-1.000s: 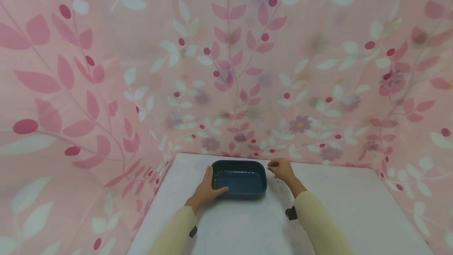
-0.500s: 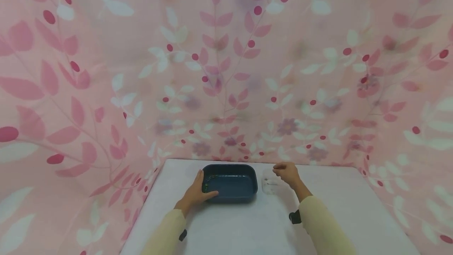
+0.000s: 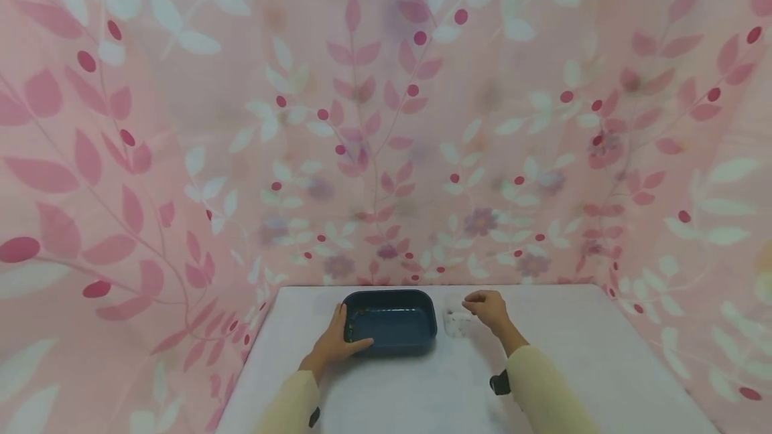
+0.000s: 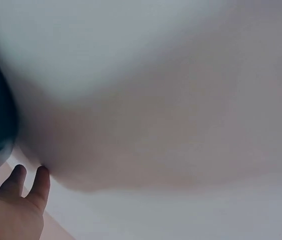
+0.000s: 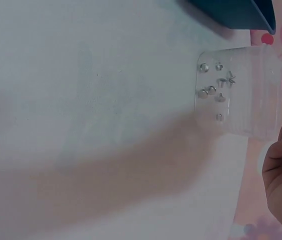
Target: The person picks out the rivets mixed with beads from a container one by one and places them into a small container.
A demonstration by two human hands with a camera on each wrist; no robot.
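My left hand [image 3: 334,342] holds a dark blue rectangular tray [image 3: 392,350] at its left end, fingers along the outer wall and thumb over the front rim. Small green and reddish bits [image 3: 351,333] lie along the tray's left inner side. Right of the tray stands a clear plastic container [image 5: 253,90], with several small silvery metal pieces [image 5: 204,93] in it that look like screws or studs. Over the container's right side is my right hand [image 3: 491,310], its fingers bent and tips drawn together. Whether anything is between those fingertips is too small to see.
The tray and container stand near the back edge of a white tabletop [image 3: 410,400]. A pink leaf-patterned cloth [image 3: 386,119] rises behind and beside the table. Dark devices sit under both wrists, including a black one [image 3: 500,383] at the right.
The head view has tilted and turned, so the scene shifts left and down. My right hand has moved right, away from the tray's rim, uncovering the clear container. The left hand keeps its place.
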